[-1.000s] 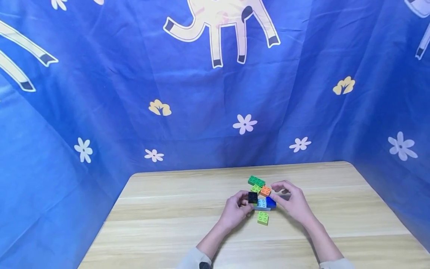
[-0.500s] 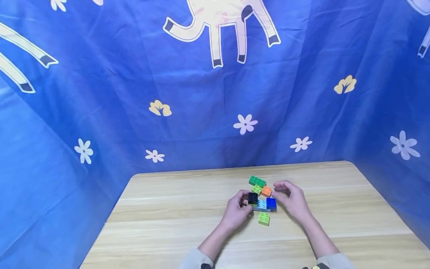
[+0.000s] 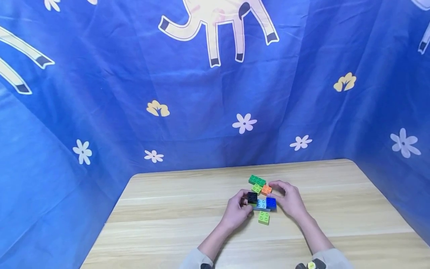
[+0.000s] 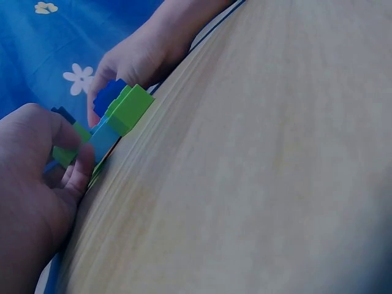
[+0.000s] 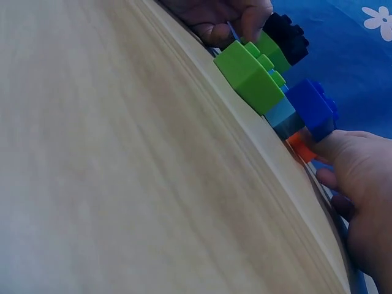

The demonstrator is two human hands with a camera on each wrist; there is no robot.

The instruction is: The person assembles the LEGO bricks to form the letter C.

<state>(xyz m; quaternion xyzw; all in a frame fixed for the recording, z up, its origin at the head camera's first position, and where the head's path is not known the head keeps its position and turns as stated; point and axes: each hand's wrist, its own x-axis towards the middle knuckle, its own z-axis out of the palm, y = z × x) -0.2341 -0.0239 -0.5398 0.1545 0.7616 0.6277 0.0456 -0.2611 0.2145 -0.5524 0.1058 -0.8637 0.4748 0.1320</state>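
My left hand (image 3: 236, 211) grips the left end of a small building-brick assembly between thumb and fingers. In it, a black brick (image 3: 252, 197) sits over a lime green one at the left, a light blue brick (image 3: 261, 203) shows in the middle, and a dark blue brick (image 3: 271, 203) is at the right. My right hand (image 3: 291, 201) pinches an orange brick (image 3: 266, 189) just behind the assembly, thumb and forefinger at its right side. In the right wrist view the orange brick (image 5: 301, 146) is partly hidden by the thumb and the dark blue brick.
A dark green brick (image 3: 257, 180) and a lime green brick (image 3: 256, 188) lie behind the assembly. Another lime green brick (image 3: 264, 218) lies in front of it. The wooden table (image 3: 161, 209) meets a blue patterned cloth (image 3: 201, 149) at the back and sides.
The dark blue brick, tilted earlier, now sits square at the assembly's right. My right hand drew back slightly, then came left to the orange brick. The left hand stayed in place.
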